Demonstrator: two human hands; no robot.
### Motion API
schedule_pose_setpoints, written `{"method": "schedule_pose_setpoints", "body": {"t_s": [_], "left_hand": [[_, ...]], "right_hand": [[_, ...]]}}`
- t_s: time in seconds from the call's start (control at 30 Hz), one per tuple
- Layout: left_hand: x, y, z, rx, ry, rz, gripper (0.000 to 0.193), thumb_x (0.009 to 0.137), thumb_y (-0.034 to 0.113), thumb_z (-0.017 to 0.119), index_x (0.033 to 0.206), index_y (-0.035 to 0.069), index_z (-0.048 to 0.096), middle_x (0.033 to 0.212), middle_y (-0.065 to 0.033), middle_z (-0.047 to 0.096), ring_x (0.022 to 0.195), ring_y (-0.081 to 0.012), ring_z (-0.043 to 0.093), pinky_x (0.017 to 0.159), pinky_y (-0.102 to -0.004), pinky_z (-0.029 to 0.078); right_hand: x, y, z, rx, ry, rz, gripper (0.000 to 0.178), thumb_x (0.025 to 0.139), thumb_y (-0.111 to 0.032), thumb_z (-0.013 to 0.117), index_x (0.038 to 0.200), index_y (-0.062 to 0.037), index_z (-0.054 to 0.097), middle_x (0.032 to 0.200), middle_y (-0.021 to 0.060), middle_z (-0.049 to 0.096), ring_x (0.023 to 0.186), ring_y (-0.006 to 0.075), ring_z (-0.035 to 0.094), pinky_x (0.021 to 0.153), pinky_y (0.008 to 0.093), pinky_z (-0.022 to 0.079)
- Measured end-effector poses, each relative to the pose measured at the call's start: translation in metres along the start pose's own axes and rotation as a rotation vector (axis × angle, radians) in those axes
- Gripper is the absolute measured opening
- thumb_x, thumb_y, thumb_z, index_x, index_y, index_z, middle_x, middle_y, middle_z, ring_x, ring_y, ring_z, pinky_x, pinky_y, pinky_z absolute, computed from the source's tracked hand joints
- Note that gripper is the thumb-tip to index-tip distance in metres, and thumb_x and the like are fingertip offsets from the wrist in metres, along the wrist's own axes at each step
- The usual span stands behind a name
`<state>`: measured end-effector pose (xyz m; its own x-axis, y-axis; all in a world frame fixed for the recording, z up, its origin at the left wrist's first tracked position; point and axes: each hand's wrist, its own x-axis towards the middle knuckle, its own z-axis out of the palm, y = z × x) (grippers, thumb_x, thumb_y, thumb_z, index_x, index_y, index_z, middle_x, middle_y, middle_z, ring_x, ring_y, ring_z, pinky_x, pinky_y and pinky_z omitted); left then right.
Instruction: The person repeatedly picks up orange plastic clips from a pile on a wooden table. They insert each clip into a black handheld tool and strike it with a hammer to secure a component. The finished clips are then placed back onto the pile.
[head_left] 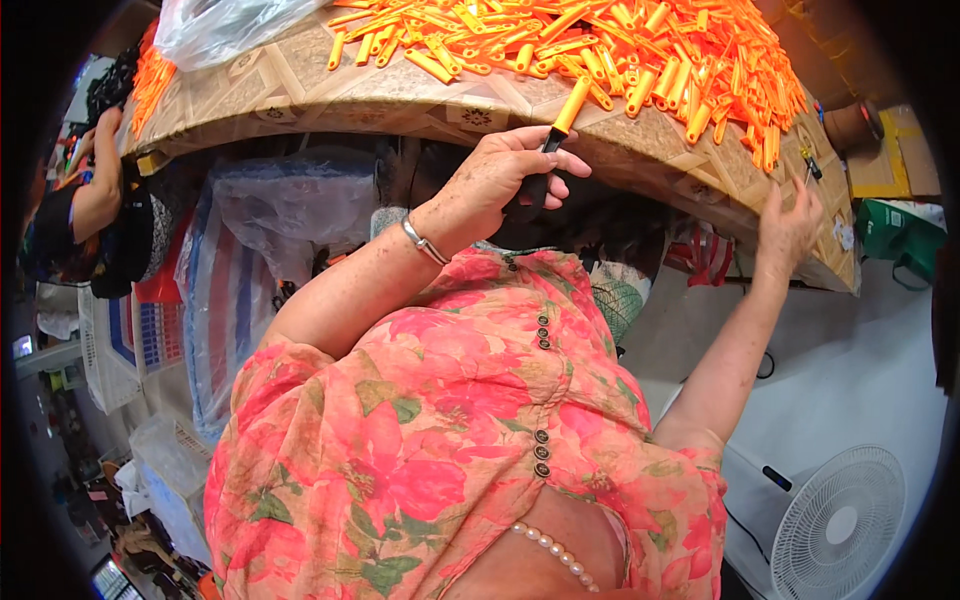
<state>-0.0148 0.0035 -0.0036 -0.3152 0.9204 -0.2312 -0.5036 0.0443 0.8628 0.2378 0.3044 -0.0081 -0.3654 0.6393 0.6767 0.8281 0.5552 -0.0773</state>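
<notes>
While the floral top (430, 410) fills the near middle, a white fan (845, 490) stands near right. Left hand (510, 180), silver bracelet (425, 242) on its wrist, is closed around a black piece (530, 196) by the table's near edge; an orange piece (573, 105) is at the black one's far end, tilted slightly right. Can't tell if the two are joined. Right hand (790, 225) reaches to the table's right end, fingers partly bent, tips at a small yellow-and-black item (811, 162); can't tell if it grips that. Striped bag (240, 310) below the table, left. Green bag (890, 230) just beside the table's right end. Patterned table (270, 85) runs across the far side: clear plastic bag (230, 25) left, big heap of orange pieces (660, 60) middle to right, smaller orange heap (152, 80) far left, co-worker's hand (106, 140) near it. Brown spool (848, 127) right of the big heap, carton (905, 150) beyond.
</notes>
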Motion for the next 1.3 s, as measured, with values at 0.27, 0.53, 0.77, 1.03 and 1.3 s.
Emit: {"method": "schedule_pose_setpoints", "body": {"t_s": [0.27, 0.53, 0.77, 1.03, 1.3], "left_hand": [[0.003, -0.003, 0.005, -0.106, 0.072, -0.057, 0.033, 0.097, 0.008, 0.047, 0.127, -0.004, 0.049, 0.106, -0.0111, 0.067, 0.073, -0.0087, 0.060, 0.068, -0.0240, 0.054], [0.005, 0.005, 0.014, -0.048, 0.113, -0.082, 0.029, 0.097, 0.008, 0.046, 0.122, -0.005, 0.051, 0.106, -0.0127, 0.067, 0.073, -0.0093, 0.061, 0.069, -0.0243, 0.055], [0.007, 0.009, 0.013, -0.032, 0.182, -0.108, 0.026, 0.096, 0.009, 0.048, 0.116, -0.005, 0.054, 0.102, -0.0131, 0.069, 0.071, -0.0098, 0.062, 0.068, -0.0250, 0.055], [0.012, 0.008, 0.008, -0.068, 0.197, -0.128, 0.025, 0.095, 0.009, 0.048, 0.114, -0.005, 0.056, 0.102, -0.0140, 0.069, 0.071, -0.0116, 0.064, 0.068, -0.0264, 0.057], [0.015, 0.007, 0.008, -0.135, 0.222, -0.138, 0.024, 0.093, 0.005, 0.044, 0.113, -0.007, 0.052, 0.104, -0.0187, 0.068, 0.081, -0.0189, 0.066, 0.069, -0.0310, 0.058]], "right_hand": [[0.015, 0.048, 0.009, -0.068, -0.339, 0.214, 0.042, 0.085, -0.029, 0.059, 0.122, -0.0085, 0.060, 0.111, 0.0242, 0.062, 0.106, 0.0397, 0.059, 0.090, 0.0470, 0.046], [0.008, 0.078, 0.010, 0.317, -0.282, 0.161, 0.049, 0.089, -0.021, 0.053, 0.133, 0.0002, 0.050, 0.093, 0.0205, 0.065, 0.081, 0.0320, 0.065, 0.073, 0.0423, 0.052], [-0.052, -0.072, -0.075, 1.233, -0.746, 0.377, 0.038, 0.095, -0.011, 0.053, 0.133, -0.0058, 0.050, 0.090, -0.0005, 0.055, 0.066, 0.0033, 0.047, 0.054, 0.0175, 0.041], [-0.093, -0.139, -0.089, 1.042, -0.801, -0.037, 0.047, 0.099, -0.009, 0.048, 0.145, -0.0163, 0.043, 0.086, -0.0016, 0.049, 0.073, 0.0055, 0.039, 0.064, 0.0205, 0.035], [-0.086, -0.151, -0.091, 1.070, -0.786, -0.036, 0.044, 0.098, -0.005, 0.047, 0.141, -0.0146, 0.048, 0.128, 0.0148, 0.061, 0.114, 0.0248, 0.062, 0.091, 0.0325, 0.048]]}}
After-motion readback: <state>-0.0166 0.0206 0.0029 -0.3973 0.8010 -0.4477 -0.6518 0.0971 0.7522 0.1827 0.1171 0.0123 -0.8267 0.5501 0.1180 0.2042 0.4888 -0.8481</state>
